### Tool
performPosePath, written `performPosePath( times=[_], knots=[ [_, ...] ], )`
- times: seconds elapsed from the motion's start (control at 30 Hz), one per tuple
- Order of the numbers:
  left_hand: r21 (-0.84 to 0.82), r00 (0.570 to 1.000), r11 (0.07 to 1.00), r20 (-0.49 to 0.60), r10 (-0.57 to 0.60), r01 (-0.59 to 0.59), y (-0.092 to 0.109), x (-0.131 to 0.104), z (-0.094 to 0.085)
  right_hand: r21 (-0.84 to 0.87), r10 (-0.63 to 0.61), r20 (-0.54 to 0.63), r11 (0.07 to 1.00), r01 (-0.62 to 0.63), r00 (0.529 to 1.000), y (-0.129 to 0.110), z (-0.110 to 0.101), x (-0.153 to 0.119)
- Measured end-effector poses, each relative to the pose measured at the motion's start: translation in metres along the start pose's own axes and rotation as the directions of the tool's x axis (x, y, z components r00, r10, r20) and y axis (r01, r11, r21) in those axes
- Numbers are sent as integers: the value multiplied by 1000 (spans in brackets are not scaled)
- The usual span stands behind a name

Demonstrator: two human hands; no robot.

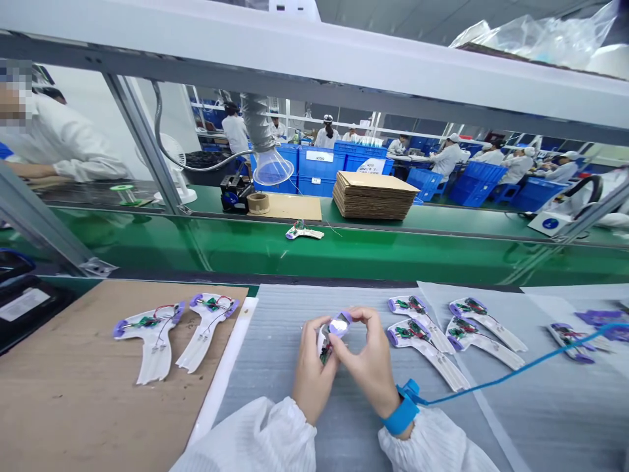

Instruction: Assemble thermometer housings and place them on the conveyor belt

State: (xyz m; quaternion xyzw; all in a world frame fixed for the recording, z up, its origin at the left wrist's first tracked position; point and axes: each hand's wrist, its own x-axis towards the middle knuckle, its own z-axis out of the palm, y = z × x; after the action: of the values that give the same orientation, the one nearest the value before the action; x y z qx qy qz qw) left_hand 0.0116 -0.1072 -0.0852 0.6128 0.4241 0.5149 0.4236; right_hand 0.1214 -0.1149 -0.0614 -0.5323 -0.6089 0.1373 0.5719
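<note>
Both hands meet over the grey foam sheet (255, 367). My left hand (314, 367) is closed around a small housing with a green circuit board (324, 353), mostly hidden by the fingers. At its upper end, my right hand (366, 357) pinches a round purple-rimmed cap (340, 324) with a shiny, light face. Whether the cap is seated in the housing I cannot tell. A blue wrist strap (401, 413) with a cord is on my right wrist. To the right lie several white handle-shaped half-shells (432, 354) with purple ends, green boards and wires.
Two similar half-shells (157, 341) lie on brown cardboard (63, 393) at left. Beyond runs a green conveyor belt (236, 252) carrying another half-shell (304, 232). Stacked cardboard (376, 196), a tape roll (259, 203) and an extraction hose (258, 124) stand behind. A co-worker's white sleeve (83, 144) shows at left.
</note>
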Motion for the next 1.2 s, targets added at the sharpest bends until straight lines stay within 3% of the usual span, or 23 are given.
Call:
performPosePath(
  times=[0.1,0.27,0.47,0.9,1.2],
  knots=[
    [-107,996,991,-33,-79,75,-3,5,-4,129,-98,36,987,92,995,0,-2,-2],
    [36,996,997,-58,72,-69,2,8,-12,121,-69,180,992,47,981,1,-3,-4],
    [120,992,985,4,125,-125,13,6,-11,100,-35,166,995,19,986,-1,-4,-5],
    [166,990,976,29,139,-142,10,5,-10,84,20,197,996,-38,980,-4,-7,-2],
    [295,983,938,55,173,-182,9,4,-13,-49,14,187,999,-5,982,-8,-9,-7]
  ],
)
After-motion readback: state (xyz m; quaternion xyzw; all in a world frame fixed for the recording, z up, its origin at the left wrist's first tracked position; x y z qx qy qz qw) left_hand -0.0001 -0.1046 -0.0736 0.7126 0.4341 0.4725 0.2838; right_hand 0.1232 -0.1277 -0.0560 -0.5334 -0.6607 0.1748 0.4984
